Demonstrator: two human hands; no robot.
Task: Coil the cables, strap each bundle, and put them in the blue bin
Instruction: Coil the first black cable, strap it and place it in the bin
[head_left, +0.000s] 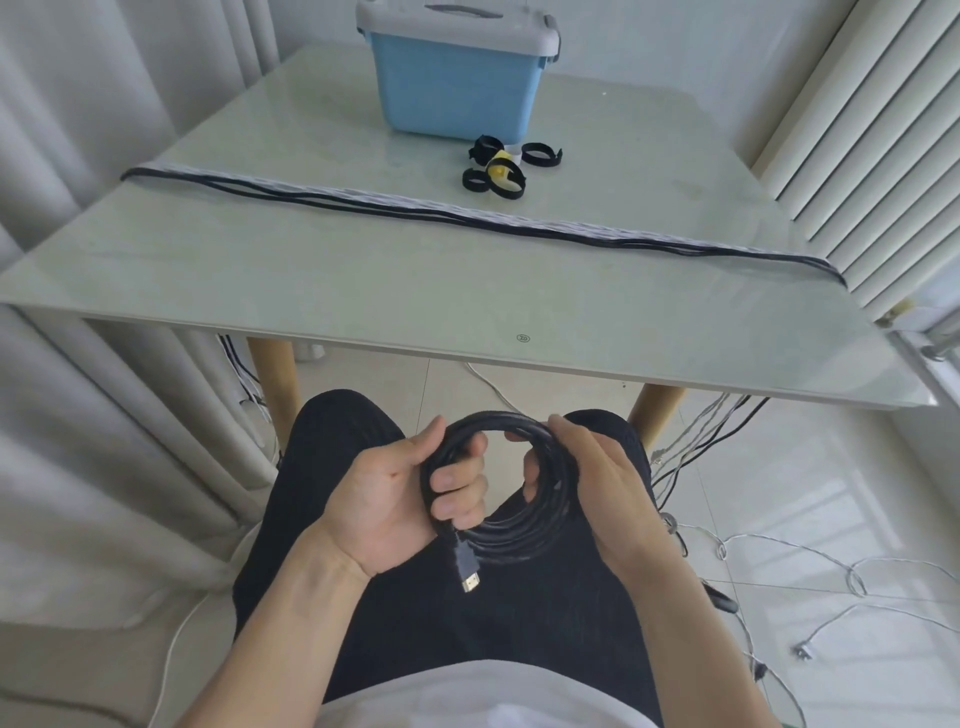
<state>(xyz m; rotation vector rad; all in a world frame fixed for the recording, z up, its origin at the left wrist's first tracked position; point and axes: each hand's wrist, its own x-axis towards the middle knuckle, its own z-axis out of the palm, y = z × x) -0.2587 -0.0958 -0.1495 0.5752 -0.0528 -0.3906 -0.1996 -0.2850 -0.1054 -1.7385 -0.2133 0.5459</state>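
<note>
A coiled black cable sits over my lap, below the table's front edge. My left hand grips the coil's left side, fingers curled through the loop. My right hand holds the right side, thumb on top. The cable's plug with a gold tip hangs from the coil's lower left. Several black and white cables lie stretched across the glass table. Black straps, one with yellow, lie before the blue bin, whose grey lid is closed.
The glass table stands on wooden legs. Curtains hang at the left and a white radiator stands at the right. Loose white and black cables trail over the tiled floor at the right and hang off both table ends.
</note>
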